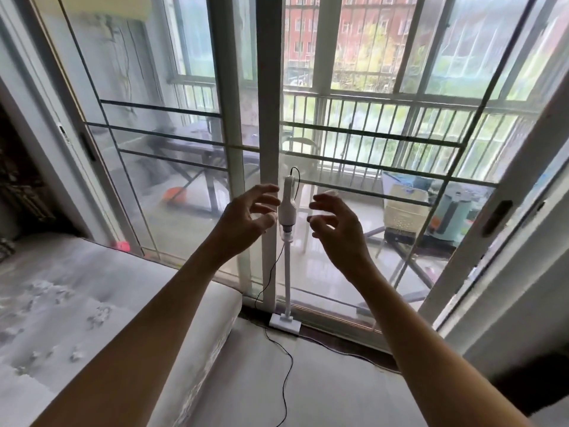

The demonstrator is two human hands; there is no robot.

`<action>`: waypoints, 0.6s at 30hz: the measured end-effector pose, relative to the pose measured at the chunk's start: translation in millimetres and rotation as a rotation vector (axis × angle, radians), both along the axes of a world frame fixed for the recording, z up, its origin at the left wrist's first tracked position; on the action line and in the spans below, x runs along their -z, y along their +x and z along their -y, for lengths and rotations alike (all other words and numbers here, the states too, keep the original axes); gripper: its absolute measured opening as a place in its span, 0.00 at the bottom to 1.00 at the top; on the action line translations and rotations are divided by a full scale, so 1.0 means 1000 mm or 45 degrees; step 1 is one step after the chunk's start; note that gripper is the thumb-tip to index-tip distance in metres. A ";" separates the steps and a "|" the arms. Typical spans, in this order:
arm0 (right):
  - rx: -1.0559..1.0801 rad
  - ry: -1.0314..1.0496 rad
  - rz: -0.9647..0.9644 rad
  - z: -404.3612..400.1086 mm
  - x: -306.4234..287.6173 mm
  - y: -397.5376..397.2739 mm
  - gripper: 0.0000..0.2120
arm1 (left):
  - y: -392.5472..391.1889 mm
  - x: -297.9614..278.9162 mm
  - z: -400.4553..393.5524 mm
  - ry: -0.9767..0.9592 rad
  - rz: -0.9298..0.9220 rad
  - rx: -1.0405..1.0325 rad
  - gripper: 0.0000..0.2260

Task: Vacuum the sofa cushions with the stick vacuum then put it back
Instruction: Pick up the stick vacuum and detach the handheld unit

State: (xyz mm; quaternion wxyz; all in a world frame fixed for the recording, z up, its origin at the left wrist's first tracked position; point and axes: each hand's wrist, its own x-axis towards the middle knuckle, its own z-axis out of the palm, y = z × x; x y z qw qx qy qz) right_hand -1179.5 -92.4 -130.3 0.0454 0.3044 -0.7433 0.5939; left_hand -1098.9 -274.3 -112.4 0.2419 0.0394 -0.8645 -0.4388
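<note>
A white stick vacuum (288,211) stands upright against the white frame of the glass sliding door, its floor head (285,323) on the floor by the door track. A thin black cord (286,359) runs from its handle down across the floor. My left hand (246,218) hovers just left of the vacuum's body, fingers spread and loosely bent, holding nothing. To the right of the vacuum, my right hand (335,224) mirrors it with a small gap. The light grey sofa cushion (92,303) with small pale specks lies at the lower left.
The glass sliding door (184,180) spans the view, with a balcony behind it holding a folding table, a basket and a teal appliance. A white wall edge (523,303) stands at the right. Pale floor (323,389) lies between sofa and wall.
</note>
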 end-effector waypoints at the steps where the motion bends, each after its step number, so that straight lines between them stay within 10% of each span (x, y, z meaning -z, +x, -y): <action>1: -0.005 0.006 -0.008 0.008 0.005 -0.016 0.18 | -0.016 0.006 0.009 -0.001 0.002 0.001 0.20; 18: -0.055 0.218 0.181 0.140 0.055 -0.245 0.22 | -0.226 0.082 0.136 0.271 0.221 -0.078 0.19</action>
